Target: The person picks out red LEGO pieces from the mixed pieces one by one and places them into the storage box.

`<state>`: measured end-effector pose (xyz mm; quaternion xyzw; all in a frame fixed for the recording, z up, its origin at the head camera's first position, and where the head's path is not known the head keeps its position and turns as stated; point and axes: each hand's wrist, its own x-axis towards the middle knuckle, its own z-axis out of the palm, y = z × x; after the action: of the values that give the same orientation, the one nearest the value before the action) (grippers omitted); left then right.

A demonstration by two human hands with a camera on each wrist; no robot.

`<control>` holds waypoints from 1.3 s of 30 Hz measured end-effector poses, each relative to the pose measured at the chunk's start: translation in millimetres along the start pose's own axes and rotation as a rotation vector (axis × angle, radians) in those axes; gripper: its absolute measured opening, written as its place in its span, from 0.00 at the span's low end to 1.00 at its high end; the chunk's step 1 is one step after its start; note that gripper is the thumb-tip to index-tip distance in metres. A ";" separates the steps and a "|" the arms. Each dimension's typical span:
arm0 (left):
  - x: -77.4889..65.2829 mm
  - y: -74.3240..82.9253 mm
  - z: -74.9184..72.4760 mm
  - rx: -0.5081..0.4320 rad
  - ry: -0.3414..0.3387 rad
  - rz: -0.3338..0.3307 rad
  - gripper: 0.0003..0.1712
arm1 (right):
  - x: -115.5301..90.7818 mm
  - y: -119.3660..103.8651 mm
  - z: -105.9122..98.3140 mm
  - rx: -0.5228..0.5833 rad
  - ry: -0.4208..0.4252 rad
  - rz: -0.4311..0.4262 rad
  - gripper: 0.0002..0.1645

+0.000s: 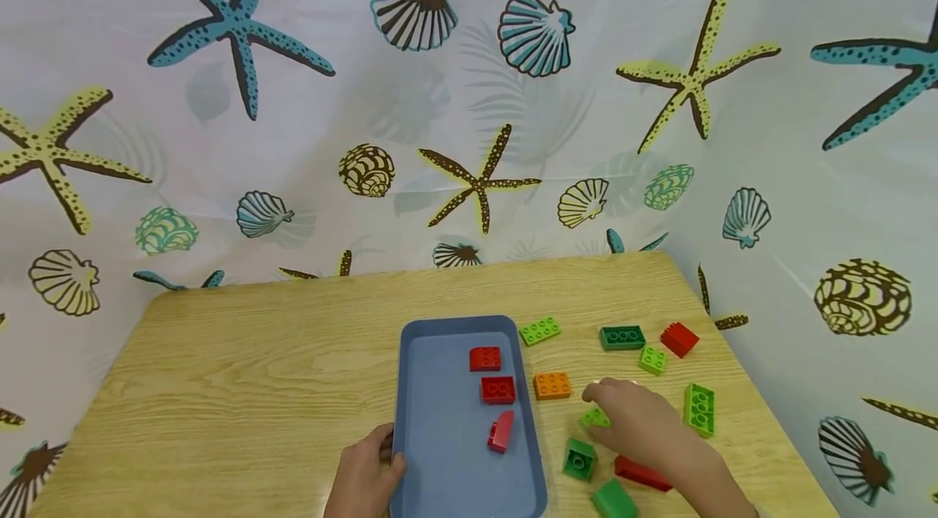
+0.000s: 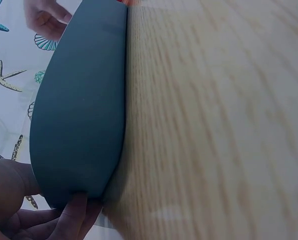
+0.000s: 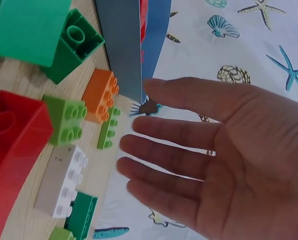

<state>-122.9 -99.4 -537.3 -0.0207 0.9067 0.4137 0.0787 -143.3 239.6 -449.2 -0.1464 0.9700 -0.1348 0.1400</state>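
My left hand (image 1: pixel 365 476) grips the left side of a blue-grey tray (image 1: pixel 438 420), thumb at its rim; the left wrist view shows its fingers against the tray's outer wall. Inside the tray lie a red brick (image 1: pixel 484 358), a second red brick (image 1: pixel 497 389) and a curved red brick (image 1: pixel 501 432). My right hand (image 1: pixel 637 424) hovers over the loose bricks right of the tray. Its fingers are extended and hold nothing in the right wrist view. Below it are a light green brick (image 1: pixel 594 418) and a white brick (image 3: pixel 61 185), which the hand mostly hides in the head view.
Beside the tray lie an orange brick (image 1: pixel 552 386) and a flat lime brick (image 1: pixel 540 331). Dark green bricks (image 1: pixel 580 459), a long red brick (image 1: pixel 642 473) and several others are spread to the right. A patterned cloth (image 1: pixel 469 94) hangs around the wooden table (image 1: pixel 256 388).
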 end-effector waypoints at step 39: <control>-0.4 0.2 1.7 0.004 0.021 0.004 0.22 | -16.4 39.6 31.4 0.219 -0.350 0.216 0.23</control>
<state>-122.3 -98.0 -538.2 -0.0228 0.9084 0.4118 0.0684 -128.2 274.4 -486.5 -0.0469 0.9206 -0.1961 0.3345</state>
